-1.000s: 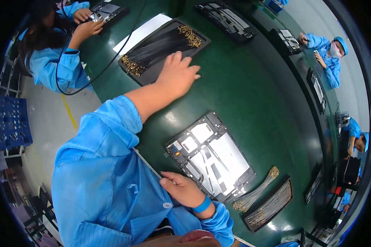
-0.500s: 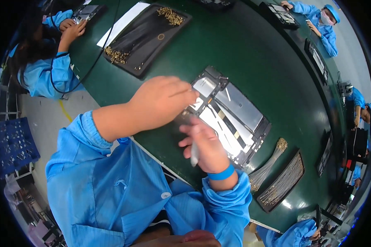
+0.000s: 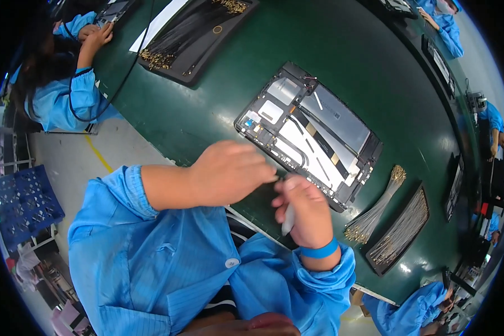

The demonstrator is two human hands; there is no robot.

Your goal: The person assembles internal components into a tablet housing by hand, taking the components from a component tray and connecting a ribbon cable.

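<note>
One white tool (image 3: 288,219) sits within the curled right hand (image 3: 310,211); whether the left hand (image 3: 229,173) grips anything, we cannot tell. Should the tool slip, we judge, the opened device (image 3: 315,134) just beyond could be scratched.

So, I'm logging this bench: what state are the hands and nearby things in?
Left hand: fingers curled, contents unclear
Right hand: gripping white tool
Black device: opened, lying flat
Grey cable bundle: lying on table
Small tray: filled with grey cables
Large tray: holding black cables
Wristband: worn on right wrist
</note>
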